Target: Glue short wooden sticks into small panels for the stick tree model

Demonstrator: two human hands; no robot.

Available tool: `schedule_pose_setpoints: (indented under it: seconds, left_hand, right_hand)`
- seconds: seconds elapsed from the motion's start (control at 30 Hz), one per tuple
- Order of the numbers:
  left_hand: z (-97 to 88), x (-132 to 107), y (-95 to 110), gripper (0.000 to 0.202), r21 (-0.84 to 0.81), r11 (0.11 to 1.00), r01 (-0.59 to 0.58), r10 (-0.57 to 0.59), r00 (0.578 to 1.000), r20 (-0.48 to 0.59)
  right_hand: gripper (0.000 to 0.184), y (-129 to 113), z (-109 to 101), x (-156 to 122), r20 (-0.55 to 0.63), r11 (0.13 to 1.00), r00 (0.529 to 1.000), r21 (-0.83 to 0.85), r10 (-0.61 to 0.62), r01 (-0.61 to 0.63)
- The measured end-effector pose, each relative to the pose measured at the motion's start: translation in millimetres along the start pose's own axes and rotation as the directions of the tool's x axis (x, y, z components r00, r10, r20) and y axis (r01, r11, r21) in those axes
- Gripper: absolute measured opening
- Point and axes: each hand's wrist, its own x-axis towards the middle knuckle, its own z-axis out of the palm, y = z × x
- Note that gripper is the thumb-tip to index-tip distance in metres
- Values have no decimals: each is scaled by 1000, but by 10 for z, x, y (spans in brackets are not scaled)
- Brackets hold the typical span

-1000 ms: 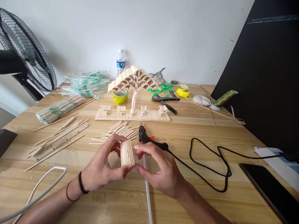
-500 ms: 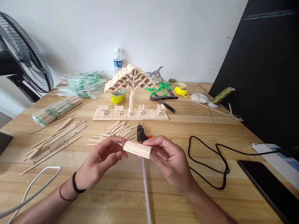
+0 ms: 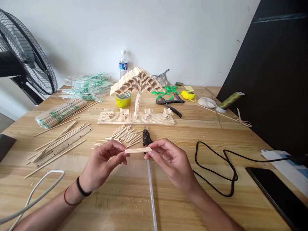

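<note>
A small panel of short wooden sticks (image 3: 138,150) is held level above the table, turned nearly edge-on to me. My left hand (image 3: 103,163) pinches its left end between thumb and fingers. At the other end, my right hand (image 3: 172,163) grips it the same way. Just behind the panel lies a black glue gun (image 3: 146,137), partly covered by my right hand, with a clear glue stick (image 3: 151,195) running toward me. Beyond stands a stick-built tree model (image 3: 137,104) on a slatted base (image 3: 120,119) with several small stick pieces on it.
Cut sticks (image 3: 126,134) lie behind my left hand. Longer sticks and a clear ruler (image 3: 64,146) are at left, near a bagged stick bundle (image 3: 61,112). A black cable (image 3: 216,170) and phone (image 3: 276,195) lie at right; pliers (image 3: 170,104) lie farther back.
The panel has been tilted from showing its broad slatted face to nearly edge-on. My left fingers have closed on its left end. The view has shifted slightly.
</note>
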Motion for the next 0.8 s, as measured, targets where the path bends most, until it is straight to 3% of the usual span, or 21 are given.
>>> schedule_pose_setpoints:
  seconds: [0.8]
  left_hand:
    - [-9,45,-30,31,27,998,59,-59,998,-23]
  right_hand:
    - [19,-21,6,55,1,997,999,-63,36,-36]
